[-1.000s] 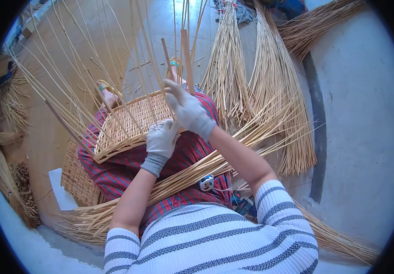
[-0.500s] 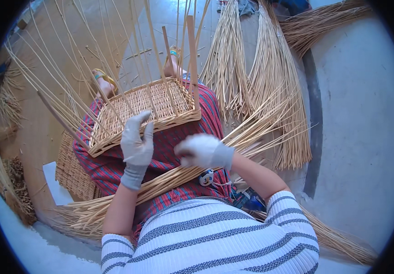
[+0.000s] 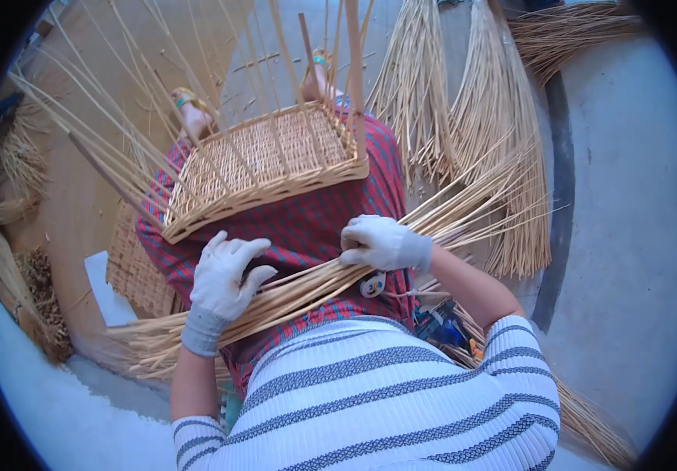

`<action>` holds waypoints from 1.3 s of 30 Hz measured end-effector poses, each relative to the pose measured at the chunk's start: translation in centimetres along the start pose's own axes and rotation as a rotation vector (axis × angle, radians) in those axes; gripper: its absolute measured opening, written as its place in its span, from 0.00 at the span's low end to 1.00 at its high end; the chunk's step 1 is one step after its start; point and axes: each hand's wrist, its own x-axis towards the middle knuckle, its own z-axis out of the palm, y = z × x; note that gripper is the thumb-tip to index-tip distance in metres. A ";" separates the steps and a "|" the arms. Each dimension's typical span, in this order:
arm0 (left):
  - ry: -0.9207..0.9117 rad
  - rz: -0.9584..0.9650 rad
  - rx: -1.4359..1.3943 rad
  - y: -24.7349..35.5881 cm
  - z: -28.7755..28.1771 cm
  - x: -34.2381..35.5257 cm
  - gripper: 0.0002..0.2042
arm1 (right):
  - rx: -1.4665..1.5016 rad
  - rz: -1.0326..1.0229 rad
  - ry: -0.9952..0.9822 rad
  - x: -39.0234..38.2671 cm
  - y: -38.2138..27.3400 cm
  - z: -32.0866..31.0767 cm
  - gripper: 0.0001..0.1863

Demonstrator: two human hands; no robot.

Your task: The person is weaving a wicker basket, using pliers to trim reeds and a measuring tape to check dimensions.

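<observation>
A bundle of pale wicker rods point(image 3: 299, 297) lies across my lap. My left hand point(image 3: 227, 276), in a white glove, is over its left part with thumb and fingers apart and nothing between them. Also gloved, my right hand point(image 3: 382, 242) rests at the bundle's far edge, fingers curled in on the rods; exactly how many it grips is hidden. Beyond both hands, a half-woven rectangular wicker basket point(image 3: 264, 184) sits tilted on my knees. Long thin stakes and thicker corner posts point(image 3: 356, 71) stand up from its rim. Neither hand touches the basket.
Large sheaves of rods point(image 3: 495, 133) lie on the floor at the far right. A flat woven panel point(image 3: 138, 267) and a white sheet point(image 3: 107, 286) are at my left. Near my right hip are a small round white object point(image 3: 372, 284) on a cord and dark tools point(image 3: 450, 330).
My left hand has dropped from beside the basket rim to the rods, its fingers spreading. The right hand, blurred before, has settled at the bundle's edge. The view has shifted slightly.
</observation>
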 end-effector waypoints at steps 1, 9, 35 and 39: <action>0.006 -0.012 -0.012 0.1 -0.1 -0.3 0.19 | 0.036 0.098 -0.053 -0.1 -0.3 0.2 0.15; -0.202 0.017 -0.060 1.8 -0.3 -2.6 0.22 | 0.003 -0.142 0.180 -1.3 -1.2 1.2 0.19; 0.330 0.113 0.081 0.6 2.9 10.7 0.26 | 1.138 -0.329 1.144 -4.4 1.9 -6.5 0.05; 0.379 0.041 0.367 -1.9 3.3 10.9 0.37 | 1.192 -0.107 1.271 -4.1 5.4 -4.9 0.05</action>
